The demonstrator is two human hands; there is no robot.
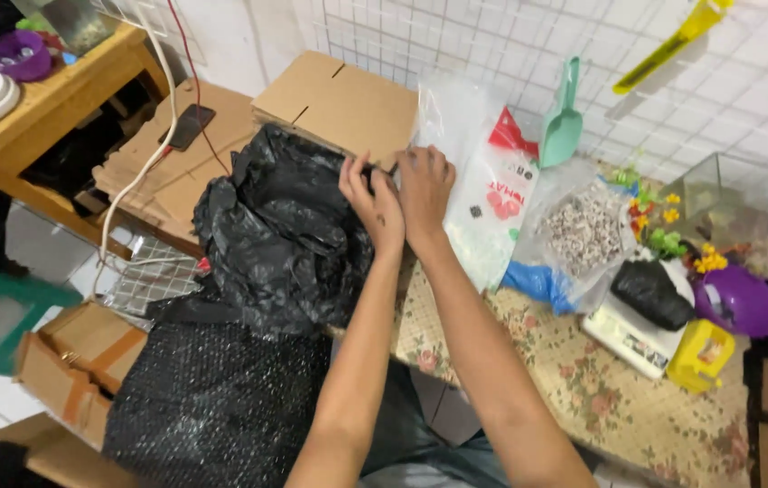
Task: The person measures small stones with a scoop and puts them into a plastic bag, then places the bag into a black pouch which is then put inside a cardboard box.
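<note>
My left hand pinches the upper edge of a crumpled black plastic bag that lies at the left end of the floral-cloth table. My right hand rests just to the right of it, fingers curled at the bag's edge and against a flat cardboard box behind. A clear plastic bag with a red and white label lies right of my right hand. Whether the right hand grips the black bag or only touches it is unclear.
A clear bag of pale gravel, a blue bag, a small black bag on a white scale, a purple bowl, a yellow container and a glass tank lie on the right. Black bubble wrap and cardboard boxes sit low left.
</note>
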